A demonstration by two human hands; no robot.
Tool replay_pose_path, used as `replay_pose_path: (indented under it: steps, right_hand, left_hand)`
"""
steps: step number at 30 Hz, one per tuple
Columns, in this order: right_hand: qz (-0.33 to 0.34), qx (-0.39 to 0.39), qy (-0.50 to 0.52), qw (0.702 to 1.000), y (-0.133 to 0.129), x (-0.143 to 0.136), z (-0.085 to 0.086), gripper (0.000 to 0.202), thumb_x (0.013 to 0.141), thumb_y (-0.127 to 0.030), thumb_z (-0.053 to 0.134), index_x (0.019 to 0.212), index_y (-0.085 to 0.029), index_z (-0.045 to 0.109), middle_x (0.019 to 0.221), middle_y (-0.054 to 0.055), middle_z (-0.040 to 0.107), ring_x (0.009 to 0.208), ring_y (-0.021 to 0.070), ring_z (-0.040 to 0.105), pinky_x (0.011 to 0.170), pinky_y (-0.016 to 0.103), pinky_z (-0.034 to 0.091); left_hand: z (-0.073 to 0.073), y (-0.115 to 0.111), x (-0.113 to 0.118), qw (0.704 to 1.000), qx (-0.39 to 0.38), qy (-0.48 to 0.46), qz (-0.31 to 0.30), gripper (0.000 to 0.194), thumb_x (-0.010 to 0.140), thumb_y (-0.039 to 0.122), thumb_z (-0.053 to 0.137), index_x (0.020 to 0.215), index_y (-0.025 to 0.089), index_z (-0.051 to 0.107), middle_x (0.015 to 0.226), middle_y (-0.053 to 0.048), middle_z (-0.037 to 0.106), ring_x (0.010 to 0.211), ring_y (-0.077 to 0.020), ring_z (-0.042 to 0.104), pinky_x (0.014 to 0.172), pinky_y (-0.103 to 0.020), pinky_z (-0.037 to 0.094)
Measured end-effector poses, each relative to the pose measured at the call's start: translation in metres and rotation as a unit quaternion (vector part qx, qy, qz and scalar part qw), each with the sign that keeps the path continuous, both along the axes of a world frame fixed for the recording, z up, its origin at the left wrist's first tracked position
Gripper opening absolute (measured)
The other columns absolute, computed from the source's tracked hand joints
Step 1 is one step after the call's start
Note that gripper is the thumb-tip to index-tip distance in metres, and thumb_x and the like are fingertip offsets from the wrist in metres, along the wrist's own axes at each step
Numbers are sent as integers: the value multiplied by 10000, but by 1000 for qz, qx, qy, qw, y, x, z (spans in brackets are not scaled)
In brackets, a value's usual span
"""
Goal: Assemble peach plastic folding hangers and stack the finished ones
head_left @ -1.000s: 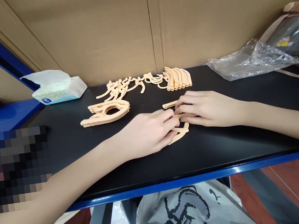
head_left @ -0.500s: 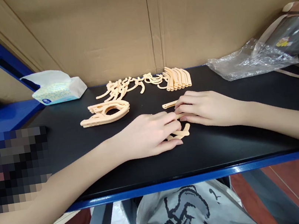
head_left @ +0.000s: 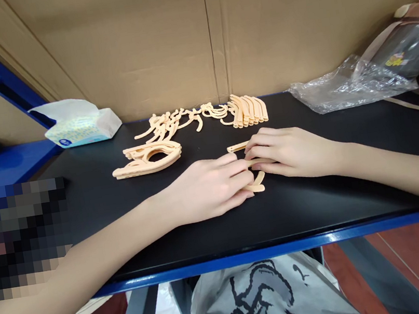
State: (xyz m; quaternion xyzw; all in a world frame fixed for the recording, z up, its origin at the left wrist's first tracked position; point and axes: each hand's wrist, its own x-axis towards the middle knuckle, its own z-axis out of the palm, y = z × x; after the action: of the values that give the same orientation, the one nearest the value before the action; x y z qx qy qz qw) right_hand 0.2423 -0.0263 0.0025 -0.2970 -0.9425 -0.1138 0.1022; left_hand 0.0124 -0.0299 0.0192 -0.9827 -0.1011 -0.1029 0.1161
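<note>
My left hand point(head_left: 214, 188) is closed over beige plastic hanger pieces on the table. Its fingers hide most of them, though two curved ends of a hanger piece point(head_left: 258, 187) stick out past the fingertips. My right hand point(head_left: 285, 152) meets it from the right, its fingers bent around a slim beige hanger arm point(head_left: 259, 161) whose left end runs under my left fingers. Just behind, another hanger arm point(head_left: 236, 147) pokes out from under my right fingers. How the pieces join is hidden by my hands.
Left of my hands lie stacked folded hangers point(head_left: 147, 159). Behind are loose hooks and curved pieces point(head_left: 165, 124), then a row of hanger arms point(head_left: 248, 109). A tissue pack point(head_left: 82, 126) stands back left; a clear plastic bag point(head_left: 348, 86) and a backpack point(head_left: 406, 51) lie right. Cardboard point(head_left: 137, 42) closes off the back.
My left thumb has drawn in toward the fingers, over the curved pieces, so less of them shows. My right hand stays almost where it was.
</note>
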Motion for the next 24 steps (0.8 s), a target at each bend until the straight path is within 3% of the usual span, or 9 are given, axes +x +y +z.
replay_pose_path:
  steps: [13, 24]
  right_hand:
    - [4, -9, 11, 1000, -1, -2, 1, 349, 971, -359, 337, 1006, -143, 609, 986, 86, 620, 911, 194, 538, 779, 318, 470]
    - [-8, -7, -7, 1000, 0, 0, 0, 325, 970, -342, 338, 1024, -154, 597, 1020, 85, 615, 937, 197, 545, 794, 324, 464]
  left_hand:
    - [-1, 1, 2, 998, 26, -62, 18, 274, 979, 256, 323, 811, 157, 515, 773, -41, 606, 677, -143, 538, 659, -263, 413]
    - [-5, 0, -3, 997, 26, -48, 47, 160, 951, 264, 374, 860, 174, 470, 660, 29, 601, 535, -114, 564, 452, -242, 293]
